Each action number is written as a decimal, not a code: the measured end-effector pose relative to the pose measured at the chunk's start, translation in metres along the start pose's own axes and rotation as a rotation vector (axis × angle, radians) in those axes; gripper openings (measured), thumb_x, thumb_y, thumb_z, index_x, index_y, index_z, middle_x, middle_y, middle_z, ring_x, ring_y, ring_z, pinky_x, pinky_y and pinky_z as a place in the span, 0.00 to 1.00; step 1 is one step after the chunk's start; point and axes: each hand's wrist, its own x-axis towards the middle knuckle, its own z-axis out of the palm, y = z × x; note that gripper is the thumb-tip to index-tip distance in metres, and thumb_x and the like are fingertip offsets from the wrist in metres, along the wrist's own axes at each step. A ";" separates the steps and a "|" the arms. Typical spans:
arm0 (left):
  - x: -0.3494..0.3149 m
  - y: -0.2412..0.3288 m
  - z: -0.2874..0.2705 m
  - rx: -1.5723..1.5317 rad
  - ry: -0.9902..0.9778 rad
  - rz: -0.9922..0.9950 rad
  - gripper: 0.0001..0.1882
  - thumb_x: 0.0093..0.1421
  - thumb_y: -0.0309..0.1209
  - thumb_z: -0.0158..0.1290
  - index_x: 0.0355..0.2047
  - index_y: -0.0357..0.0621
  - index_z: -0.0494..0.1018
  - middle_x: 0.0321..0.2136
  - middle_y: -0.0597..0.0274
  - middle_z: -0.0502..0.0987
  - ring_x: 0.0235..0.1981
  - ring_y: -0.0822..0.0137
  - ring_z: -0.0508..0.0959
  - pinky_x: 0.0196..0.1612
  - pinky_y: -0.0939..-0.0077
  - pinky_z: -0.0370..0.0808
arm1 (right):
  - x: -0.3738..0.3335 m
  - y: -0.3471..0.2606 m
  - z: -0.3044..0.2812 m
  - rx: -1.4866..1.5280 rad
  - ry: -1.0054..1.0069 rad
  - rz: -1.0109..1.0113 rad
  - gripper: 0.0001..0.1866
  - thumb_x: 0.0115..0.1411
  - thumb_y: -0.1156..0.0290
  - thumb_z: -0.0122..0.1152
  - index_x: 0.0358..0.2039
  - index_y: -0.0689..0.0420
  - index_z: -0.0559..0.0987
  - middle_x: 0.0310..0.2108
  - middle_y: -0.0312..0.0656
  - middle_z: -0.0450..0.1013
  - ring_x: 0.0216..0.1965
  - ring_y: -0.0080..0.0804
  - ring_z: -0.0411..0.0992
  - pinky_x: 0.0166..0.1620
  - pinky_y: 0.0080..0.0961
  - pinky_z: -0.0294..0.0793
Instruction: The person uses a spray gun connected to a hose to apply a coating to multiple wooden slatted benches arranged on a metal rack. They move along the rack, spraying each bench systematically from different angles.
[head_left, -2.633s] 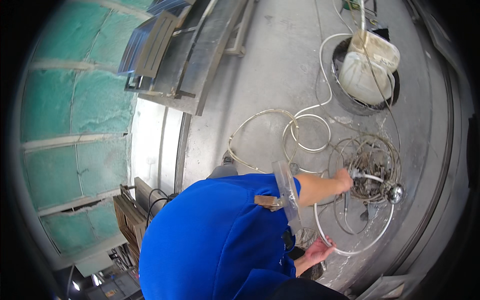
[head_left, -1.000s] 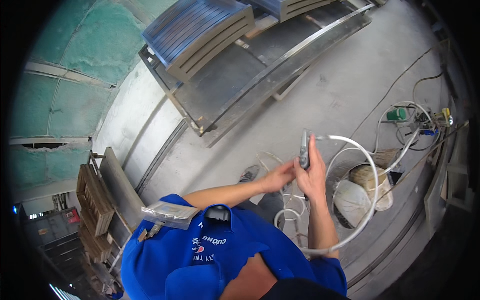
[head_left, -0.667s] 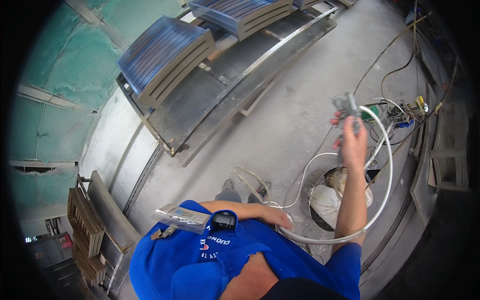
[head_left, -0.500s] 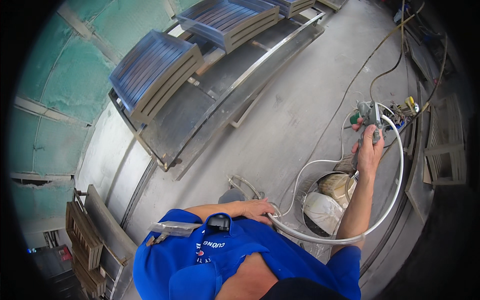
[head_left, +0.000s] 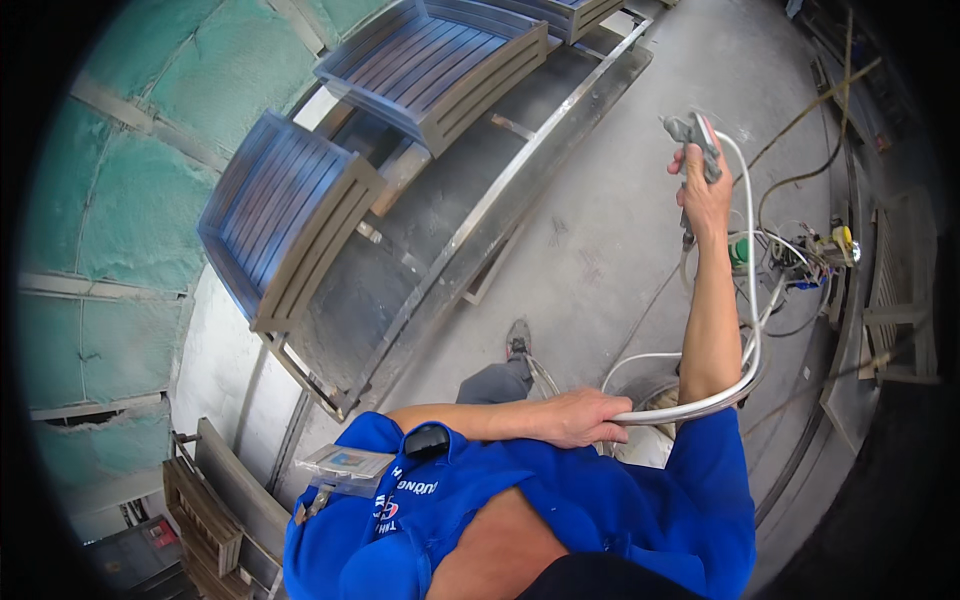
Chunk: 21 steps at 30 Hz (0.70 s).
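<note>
Out ahead on the right, my right hand (head_left: 706, 195) is wrapped round the grip of a grey spray gun (head_left: 690, 132), raised above the floor. A whitish hose (head_left: 752, 270) runs from the gun and curves down beside my right forearm. Across my waist, my left hand (head_left: 582, 416) is closed round that hose near its lowest bend. Slatted wooden frames with raised sides lie on a long metal-edged stand to the left: a nearer slatted frame (head_left: 285, 215) and a farther slatted frame (head_left: 435, 65). Their slats look bluish and brown.
A bucket (head_left: 655, 395) is partly hidden behind my left hand and the hose. Pump-like equipment (head_left: 815, 250) and dark hoses (head_left: 800, 180) lie on the right. The stand's metal rail (head_left: 500, 185) runs diagonally. Stacked wooden pieces (head_left: 205, 510) stand at lower left, below a green wall (head_left: 130, 230).
My right hand has carried the spray gun farther ahead and slightly left. My left hand has moved right along with the hose. A foot now shows as my body has shifted.
</note>
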 end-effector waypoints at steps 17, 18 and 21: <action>0.122 -0.027 -0.150 0.025 0.058 -0.036 0.15 0.70 0.40 0.56 0.39 0.40 0.69 0.32 0.45 0.77 0.40 0.41 0.79 0.42 0.48 0.72 | 0.120 0.056 0.074 0.062 -0.542 -0.162 0.28 0.67 0.59 0.66 0.66 0.49 0.75 0.58 0.48 0.78 0.55 0.39 0.78 0.59 0.34 0.75; 0.133 -0.029 -0.157 0.049 0.031 -0.074 0.15 0.70 0.40 0.56 0.39 0.40 0.69 0.32 0.45 0.77 0.40 0.41 0.79 0.42 0.48 0.72 | 0.147 0.064 0.070 0.060 -0.452 -0.113 0.27 0.67 0.58 0.66 0.66 0.47 0.75 0.57 0.48 0.79 0.51 0.37 0.80 0.57 0.34 0.77; 0.178 -0.036 -0.180 0.088 -0.006 -0.161 0.15 0.69 0.40 0.56 0.39 0.40 0.70 0.33 0.46 0.77 0.40 0.41 0.79 0.42 0.48 0.73 | 0.228 0.090 0.052 -0.003 -0.331 0.037 0.27 0.68 0.56 0.65 0.67 0.44 0.75 0.57 0.46 0.79 0.43 0.32 0.80 0.54 0.32 0.78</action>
